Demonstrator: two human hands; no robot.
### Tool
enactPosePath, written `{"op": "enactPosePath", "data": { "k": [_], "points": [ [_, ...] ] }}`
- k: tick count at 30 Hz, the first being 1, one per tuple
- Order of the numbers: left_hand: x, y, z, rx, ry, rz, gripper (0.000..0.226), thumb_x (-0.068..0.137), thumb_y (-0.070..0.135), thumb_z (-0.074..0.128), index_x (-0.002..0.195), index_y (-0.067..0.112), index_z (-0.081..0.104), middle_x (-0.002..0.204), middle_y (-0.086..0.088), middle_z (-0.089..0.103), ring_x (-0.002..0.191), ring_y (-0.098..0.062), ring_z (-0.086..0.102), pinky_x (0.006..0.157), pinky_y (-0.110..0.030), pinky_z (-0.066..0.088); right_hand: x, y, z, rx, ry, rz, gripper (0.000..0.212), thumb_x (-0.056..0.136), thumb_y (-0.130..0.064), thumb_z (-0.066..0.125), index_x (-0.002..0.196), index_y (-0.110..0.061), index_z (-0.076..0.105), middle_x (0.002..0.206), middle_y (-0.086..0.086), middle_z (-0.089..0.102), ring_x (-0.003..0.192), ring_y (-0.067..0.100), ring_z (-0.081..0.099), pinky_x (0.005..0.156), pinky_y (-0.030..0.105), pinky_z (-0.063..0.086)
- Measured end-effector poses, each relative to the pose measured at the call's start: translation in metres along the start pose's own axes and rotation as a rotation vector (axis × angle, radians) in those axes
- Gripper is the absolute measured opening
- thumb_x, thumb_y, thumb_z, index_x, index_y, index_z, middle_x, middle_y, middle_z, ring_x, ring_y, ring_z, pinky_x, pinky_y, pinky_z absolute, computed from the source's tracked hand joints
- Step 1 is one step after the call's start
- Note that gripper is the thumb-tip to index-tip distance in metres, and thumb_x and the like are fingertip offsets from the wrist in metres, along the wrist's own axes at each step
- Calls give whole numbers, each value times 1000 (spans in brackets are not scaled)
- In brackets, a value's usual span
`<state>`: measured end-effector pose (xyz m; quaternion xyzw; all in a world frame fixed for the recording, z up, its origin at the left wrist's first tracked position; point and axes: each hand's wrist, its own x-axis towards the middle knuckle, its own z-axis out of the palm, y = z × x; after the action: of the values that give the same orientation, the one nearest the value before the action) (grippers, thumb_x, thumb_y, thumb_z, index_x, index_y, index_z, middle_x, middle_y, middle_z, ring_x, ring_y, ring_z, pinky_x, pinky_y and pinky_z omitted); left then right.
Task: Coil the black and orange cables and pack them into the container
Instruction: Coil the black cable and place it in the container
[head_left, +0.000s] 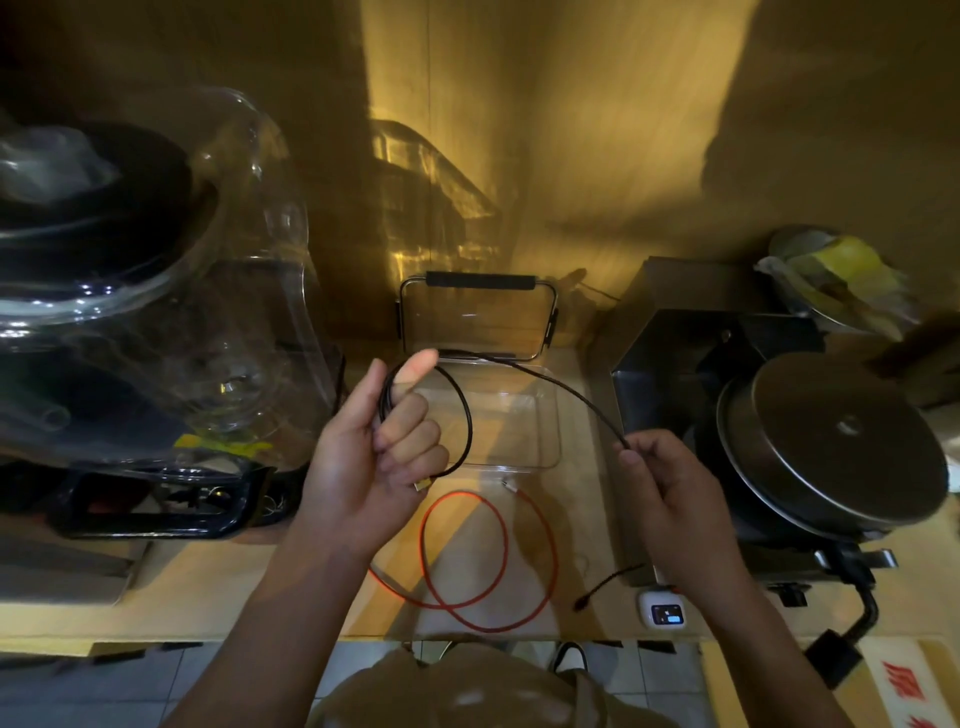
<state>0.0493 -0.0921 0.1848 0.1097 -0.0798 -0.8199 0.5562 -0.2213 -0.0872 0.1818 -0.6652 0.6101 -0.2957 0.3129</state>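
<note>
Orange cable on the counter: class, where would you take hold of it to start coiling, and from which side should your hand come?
Take the orange cable at its free connector end, nearest the clear container. Come from above, since it lies flat on the counter in loose overlapping loops; starting from an end probably avoids tangling. Both hands are occupied with the black cable.

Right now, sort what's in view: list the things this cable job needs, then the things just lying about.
Job:
black cable
orange cable
clear container, open and empty
left hand
right hand

Lying about:
glass vessel
round metal lid
small device with lit screen
</note>
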Motion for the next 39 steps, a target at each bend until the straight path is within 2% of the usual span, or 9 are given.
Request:
{"op": "enactPosePath", "data": {
  "k": [9,14,20,26,30,32,36,38,39],
  "points": [
    [1,-3,5,63,83,74,50,104,42,30,138,16,54,56,7,20,46,-5,16,45,-19,18,-5,-5,-9,-245,-232,-99,23,94,-42,42,94,-32,63,72,-1,66,66,10,62,60,41,54],
    [4,-4,6,66,80,74,50,104,42,28,143,17,47,54,7,25,47,-5,17,45,-18,24,-6,-7,-4,-262,-357,-215,21,97,-43,44,93,-32,62,67,-16,57,65,5,57,55,23,43],
    [7,-7,7,106,50,83,48,104,39,29,145,19,43,55,7,37,47,-5,29,48,-18,31,-12,-22,9,-253,-484,-286,28,97,-48,41,95,-31,63,79,-14,64,76,4,60,66,27,49],
    [9,-11,7,259,93,109,45,103,32,34,146,22,42,62,5,38,54,-9,37,57,-23,38,-13,-33,15,-244,-521,-358,12,97,-39,48,94,-35,59,80,-18,60,77,-1,57,66,15,41],
    [12,-16,1,502,168,73,46,99,28,42,145,28,40,67,3,37,59,-11,39,64,-29,37,-12,-37,12,-209,-489,-375,15,98,-40,47,96,-34,60,82,-15,63,78,3,60,69,25,49],
    [10,-20,0,669,173,37,49,97,28,46,145,31,38,69,1,40,63,-14,44,68,-31,41,-10,-39,10,-204,-445,-388,16,98,-40,48,96,-33,62,82,-15,65,77,2,60,67,24,49],
    [5,-30,0,1220,185,14,37,103,24,43,139,32,41,72,-7,53,71,-21,59,74,-26,54,-8,-40,11,-213,-357,-398,15,95,-41,53,94,-33,64,83,-16,68,77,0,61,65,21,49],
    [3,-33,-2,1465,138,-17,34,104,22,42,137,21,48,76,-12,56,68,-25,59,73,-32,56,-7,-39,10,-205,-306,-381,13,92,-43,57,91,-33,66,83,-19,68,77,-2,62,66,22,51],
    [2,-34,-4,1535,110,-58,33,104,22,42,135,19,51,77,-7,58,64,-23,57,68,-34,55,-6,-37,9,-201,-270,-365,14,90,-44,58,89,-33,67,81,-19,67,76,-2,62,65,24,52]
  ]
}}
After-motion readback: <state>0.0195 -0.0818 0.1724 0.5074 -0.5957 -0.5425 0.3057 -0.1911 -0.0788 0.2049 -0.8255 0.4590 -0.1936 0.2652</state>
